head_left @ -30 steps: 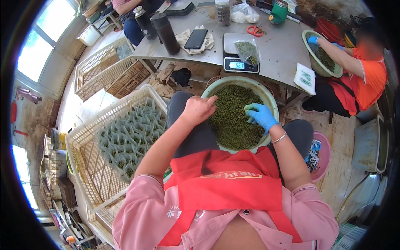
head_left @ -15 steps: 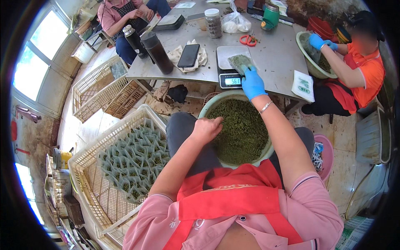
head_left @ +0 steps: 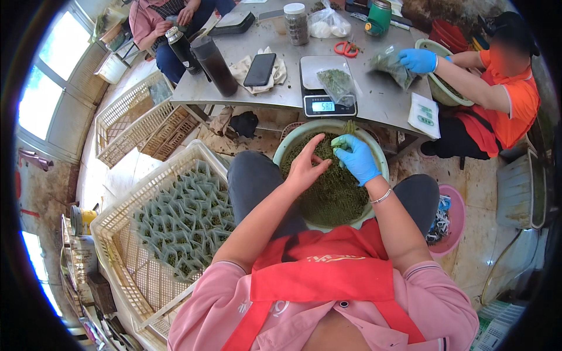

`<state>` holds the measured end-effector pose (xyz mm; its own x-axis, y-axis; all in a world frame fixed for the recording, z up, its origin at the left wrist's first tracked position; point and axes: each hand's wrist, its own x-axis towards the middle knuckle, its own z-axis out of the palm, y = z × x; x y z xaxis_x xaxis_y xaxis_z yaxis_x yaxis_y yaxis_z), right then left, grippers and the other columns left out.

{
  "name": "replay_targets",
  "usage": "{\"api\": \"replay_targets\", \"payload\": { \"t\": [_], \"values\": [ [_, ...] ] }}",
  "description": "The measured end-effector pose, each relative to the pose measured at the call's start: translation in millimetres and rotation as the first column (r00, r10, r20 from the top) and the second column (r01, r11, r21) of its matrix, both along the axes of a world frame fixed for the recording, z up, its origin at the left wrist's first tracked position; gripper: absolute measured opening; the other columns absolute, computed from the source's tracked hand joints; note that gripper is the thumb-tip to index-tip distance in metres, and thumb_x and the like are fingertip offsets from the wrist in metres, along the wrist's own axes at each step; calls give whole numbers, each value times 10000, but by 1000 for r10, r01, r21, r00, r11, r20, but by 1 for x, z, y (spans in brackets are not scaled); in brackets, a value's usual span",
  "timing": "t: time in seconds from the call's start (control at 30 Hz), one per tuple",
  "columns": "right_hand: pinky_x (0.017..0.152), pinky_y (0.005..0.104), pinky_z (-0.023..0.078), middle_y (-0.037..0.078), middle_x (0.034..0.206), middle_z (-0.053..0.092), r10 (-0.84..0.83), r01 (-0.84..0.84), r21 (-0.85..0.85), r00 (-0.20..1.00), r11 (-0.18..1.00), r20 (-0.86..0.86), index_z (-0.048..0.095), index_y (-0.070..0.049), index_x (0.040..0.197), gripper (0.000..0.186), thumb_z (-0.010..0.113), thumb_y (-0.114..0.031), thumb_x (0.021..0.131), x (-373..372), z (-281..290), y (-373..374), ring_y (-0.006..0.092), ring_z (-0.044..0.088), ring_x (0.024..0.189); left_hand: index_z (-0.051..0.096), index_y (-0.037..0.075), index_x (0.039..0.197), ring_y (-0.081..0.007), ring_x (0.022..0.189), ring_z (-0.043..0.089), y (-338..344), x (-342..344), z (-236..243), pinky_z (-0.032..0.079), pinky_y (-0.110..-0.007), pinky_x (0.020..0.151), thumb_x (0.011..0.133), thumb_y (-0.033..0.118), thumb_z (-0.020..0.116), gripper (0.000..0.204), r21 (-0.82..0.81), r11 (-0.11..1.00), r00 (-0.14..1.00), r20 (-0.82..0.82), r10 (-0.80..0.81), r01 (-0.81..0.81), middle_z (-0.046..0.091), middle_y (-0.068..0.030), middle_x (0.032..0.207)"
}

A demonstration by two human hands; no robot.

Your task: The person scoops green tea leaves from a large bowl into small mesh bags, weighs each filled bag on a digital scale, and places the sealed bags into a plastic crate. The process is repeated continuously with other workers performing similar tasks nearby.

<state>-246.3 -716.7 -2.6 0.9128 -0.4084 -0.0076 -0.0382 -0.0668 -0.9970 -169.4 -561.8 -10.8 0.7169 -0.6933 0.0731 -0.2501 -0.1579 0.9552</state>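
Observation:
A pale green basin [head_left: 377,155] of small dark green granules [head_left: 328,199] sits between my knees. My left hand [head_left: 307,167] is bare and held over it, thumb and fingers apart. Beside it my right hand [head_left: 354,158], in a blue glove, has curled fingers with something green at their tips, too small to make out. Just beyond, on the table's edge, a clear bag of green material [head_left: 332,82] lies on a digital scale [head_left: 311,69]. Left of my legs a plastic crate [head_left: 111,240] holds several upright clear bags [head_left: 178,219] filled with green granules.
The steel table [head_left: 380,102] carries a phone [head_left: 259,69], flasks [head_left: 216,70], red scissors [head_left: 345,49] and a jar [head_left: 296,29]. A co-worker [head_left: 503,105] at right holds a bag over a basin; another [head_left: 155,23] sits at top left. A pink tub [head_left: 453,234] stands right.
My right hand has left the scale's bag and come back over the basin. My left hand has risen, fingers spreading. The co-worker at right has moved a bag out toward the table.

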Motion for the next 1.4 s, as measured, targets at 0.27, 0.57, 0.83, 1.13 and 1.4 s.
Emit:
{"api": "replay_targets", "payload": {
  "t": [0.27, 0.57, 0.83, 1.13, 1.4],
  "values": [
    [523, 198, 454, 8, 832, 615, 23, -14, 269, 999, 963, -28, 602, -45, 990, 165, 603, -51, 826, -14, 12, 7, 65, 551, 598, 381, 24, 1291, -144, 740, 594, 5, 8, -8, 515, -273, 633, 829, 39, 600, 512, -237, 957, 856, -446, -261, 169, 579, -113, 1011],
    [529, 180, 439, 41, 880, 651, -82, 52, 340, 994, 939, 74, 602, -55, 962, 134, 573, -32, 833, -6, 29, -4, 59, 544, 596, 542, 4, 1056, -145, 742, 613, 10, 15, -20, 496, -276, 716, 869, 66, 548, 197, -330, 926, 817, -472, -332, 186, 604, -64, 920],
    [517, 203, 450, 64, 851, 642, 108, -160, 474, 985, 866, 135, 576, -64, 934, 129, 537, -36, 814, -11, 20, 5, 91, 546, 572, 299, 41, 1336, -192, 951, 591, 4, 10, -1, 483, -309, 787, 821, 55, 608, 601, -414, 900, 857, -407, -317, 137, 462, -138, 1266],
    [533, 205, 434, 14, 787, 591, -32, 29, 113, 999, 993, 25, 582, -38, 942, 130, 559, 2, 820, -7, 10, 2, 77, 529, 564, 564, 4, 982, -144, 610, 619, 15, 23, -9, 462, -242, 628, 835, 95, 615, 180, -269, 948, 784, -546, -296, 170, 613, -36, 835],
    [606, 259, 460, 57, 798, 592, -357, 414, -302, 906, 859, 229, 576, -18, 926, 123, 565, 7, 806, 0, -15, -7, 104, 548, 656, 583, 4, 930, -126, 605, 605, 13, 26, -9, 472, -229, 600, 822, 85, 622, 140, -234, 971, 788, -587, -186, 54, 609, -23, 812]
  ]
}}
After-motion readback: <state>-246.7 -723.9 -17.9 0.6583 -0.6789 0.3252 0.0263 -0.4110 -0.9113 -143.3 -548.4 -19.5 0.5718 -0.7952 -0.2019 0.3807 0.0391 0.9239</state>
